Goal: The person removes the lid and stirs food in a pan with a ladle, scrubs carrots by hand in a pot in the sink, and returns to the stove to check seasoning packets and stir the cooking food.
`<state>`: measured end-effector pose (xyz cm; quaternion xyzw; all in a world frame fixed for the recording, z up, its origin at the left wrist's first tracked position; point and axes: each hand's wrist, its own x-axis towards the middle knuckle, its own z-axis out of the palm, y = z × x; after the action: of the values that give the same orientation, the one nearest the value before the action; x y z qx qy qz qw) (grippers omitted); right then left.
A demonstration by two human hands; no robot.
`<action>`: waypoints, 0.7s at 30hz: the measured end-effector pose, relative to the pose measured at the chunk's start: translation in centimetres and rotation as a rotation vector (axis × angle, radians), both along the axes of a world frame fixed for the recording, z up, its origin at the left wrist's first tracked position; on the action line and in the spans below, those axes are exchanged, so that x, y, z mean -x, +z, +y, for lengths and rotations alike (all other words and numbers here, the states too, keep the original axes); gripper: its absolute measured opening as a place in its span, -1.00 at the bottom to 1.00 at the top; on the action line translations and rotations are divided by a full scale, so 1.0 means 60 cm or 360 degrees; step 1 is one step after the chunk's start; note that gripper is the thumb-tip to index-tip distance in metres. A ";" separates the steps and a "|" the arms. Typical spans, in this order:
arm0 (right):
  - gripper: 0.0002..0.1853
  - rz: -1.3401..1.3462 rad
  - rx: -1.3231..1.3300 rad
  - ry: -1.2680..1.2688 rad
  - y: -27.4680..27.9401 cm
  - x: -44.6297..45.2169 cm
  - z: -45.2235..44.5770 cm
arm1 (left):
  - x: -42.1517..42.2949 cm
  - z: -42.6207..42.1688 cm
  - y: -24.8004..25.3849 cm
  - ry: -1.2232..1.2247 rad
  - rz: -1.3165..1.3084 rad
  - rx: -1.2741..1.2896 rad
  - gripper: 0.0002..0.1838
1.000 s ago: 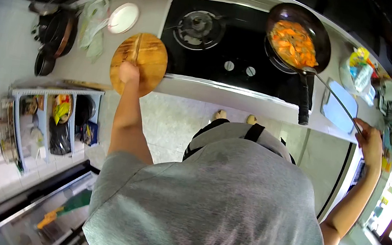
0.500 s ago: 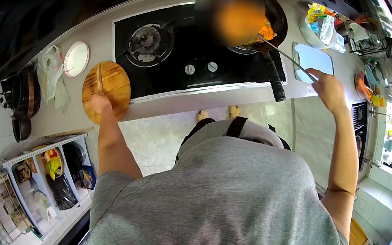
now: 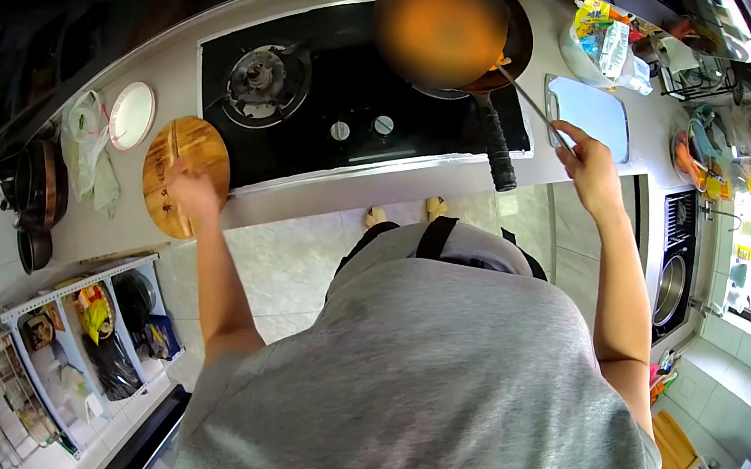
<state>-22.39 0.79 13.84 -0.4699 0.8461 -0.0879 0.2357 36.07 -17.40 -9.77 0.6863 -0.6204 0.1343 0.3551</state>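
The round wooden board or lid (image 3: 214, 154), with a raised wooden bar across it, lies on the counter left of the stove. Over its lower part is my left hand (image 3: 194, 192), smeared by motion, so whether its fingers still grip the bar is unclear. My right hand (image 3: 588, 167) is closed round the end of a long metal utensil (image 3: 533, 106). The utensil's far end reaches into the dark wok (image 3: 518, 39) on the right burner. A blurred round patch covers most of the wok; a little orange food (image 3: 502, 61) shows at its edge.
A left burner (image 3: 265, 83) and two knobs are on the black stove (image 3: 341, 67). A white plate (image 3: 132, 116) and plastic bag (image 3: 86, 141) lie at left, near dark pans (image 3: 41, 188). At right are a pale blue board (image 3: 591, 119), a basin of packets (image 3: 584, 60) and a sink (image 3: 673, 276).
The view has turned and shifted right. My left hand, earlier clearly on the wooden bar, is now blurred and a little off it. My right hand still holds the utensil, nearer the wok handle.
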 end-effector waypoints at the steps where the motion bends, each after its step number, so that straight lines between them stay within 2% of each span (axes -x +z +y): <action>1: -0.58 -0.0026 -0.0031 -0.0058 0.006 0.011 0.006 | 0.074 0.023 0.042 -0.0099 0.0393 -0.0194 -0.76; 3: -0.58 0.0028 0.0002 -0.0020 -0.002 0.028 0.006 | 0.180 0.033 0.021 -0.0509 0.0683 -0.0355 -0.81; 6: -0.56 0.0410 0.0095 0.0109 -0.017 0.030 -0.004 | 0.395 0.094 0.086 -0.1232 0.1452 -0.0922 -0.81; 7: -0.56 0.0408 0.0100 0.0117 -0.035 0.035 -0.001 | 0.453 0.114 0.118 -0.1338 0.1329 -0.1204 -0.79; 8: -0.56 0.0420 0.0091 0.0135 -0.060 0.040 0.005 | 0.506 0.132 0.110 -0.1498 0.1488 -0.1330 -0.78; 9: -0.56 0.0432 0.0079 0.0155 -0.074 0.044 0.009 | 0.552 0.148 0.109 -0.1529 0.1582 -0.1617 -0.75; 10: -0.58 0.0370 0.0075 0.0176 -0.074 0.032 0.017 | 0.585 0.162 0.122 -0.1592 0.1455 -0.1930 -0.65; 11: -0.58 0.0371 0.0079 0.0185 -0.065 0.018 0.025 | 0.616 0.174 0.120 -0.1525 0.1787 -0.2279 -0.61; 12: -0.59 0.0149 0.0106 0.0189 -0.051 0.004 0.034 | 0.636 0.184 0.122 -0.1429 0.2120 -0.2630 -0.57; 13: -0.59 -0.0071 0.0135 0.0189 -0.043 -0.001 0.039 | 0.646 0.188 0.122 -0.1429 0.2119 -0.2628 -0.57; 15: -0.58 -0.0235 0.0113 0.0126 -0.035 0.003 0.037 | 0.661 0.194 0.137 -0.1386 0.2765 -0.2964 -0.54; 16: -0.58 -0.0251 0.0086 0.0093 -0.024 0.006 0.030 | 0.668 0.197 0.143 -0.1451 0.2814 -0.2890 -0.63; 18: -0.57 -0.0272 0.0063 0.0070 -0.037 0.023 0.017 | 0.677 0.208 0.135 -0.1412 0.2841 -0.2861 -0.65; 20: -0.58 0.0102 0.0491 0.0217 -0.080 0.046 -0.008 | 0.684 0.213 0.124 -0.1404 0.2762 -0.2909 -0.68; 21: -0.58 0.0098 0.0493 0.0225 -0.083 0.054 -0.021 | 0.689 0.217 0.120 -0.1399 0.2766 -0.2900 -0.68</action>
<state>-25.61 -0.46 8.85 -0.5614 0.7941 -0.1860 0.1402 -5.29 -4.38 -2.55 0.2835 -0.2298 -0.9288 0.0638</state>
